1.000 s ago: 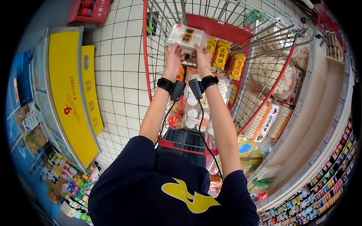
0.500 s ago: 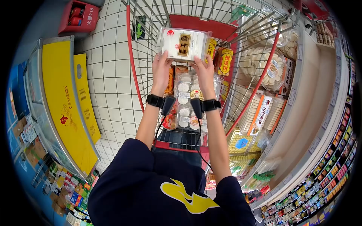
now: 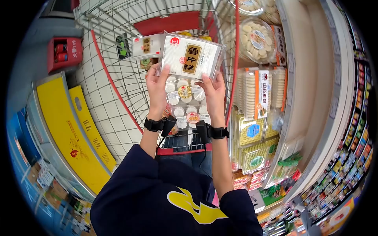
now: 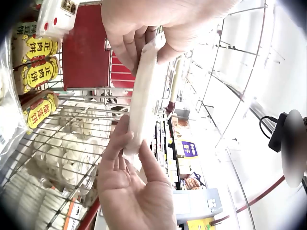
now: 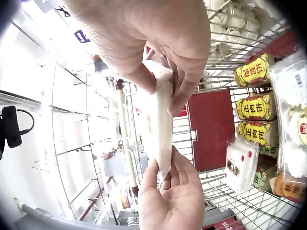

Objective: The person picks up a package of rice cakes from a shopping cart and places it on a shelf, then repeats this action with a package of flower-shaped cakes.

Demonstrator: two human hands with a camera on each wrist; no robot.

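Both hands hold a flat, white packet of sliced cake (image 3: 191,56) in clear wrap, raised over the shopping cart with its printed face up. My left hand (image 3: 156,88) grips its lower left corner, thumb on top. The right hand (image 3: 214,96) pinches the lower right corner the same way. In the left wrist view the packet (image 4: 144,96) appears edge-on between both hands, the fingers curled beneath it. A like white packet (image 3: 146,46) lies in the cart just behind and left of it. Clear boxes of round white cakes (image 3: 185,92) sit in the cart below the hands.
The red-railed cart (image 3: 114,80) stands ahead of me, with yellow-labelled packs (image 5: 254,106) inside. At right is a shelf (image 3: 303,78) with tubs and boxed biscuits (image 3: 256,94). A yellow-panelled freezer (image 3: 67,133) and a red fire box (image 3: 65,54) are at left.
Both hands have lifted the packet up from the cart, nearer to the head camera. The second white packet now shows behind it. The cart and surroundings have shifted left in the view.
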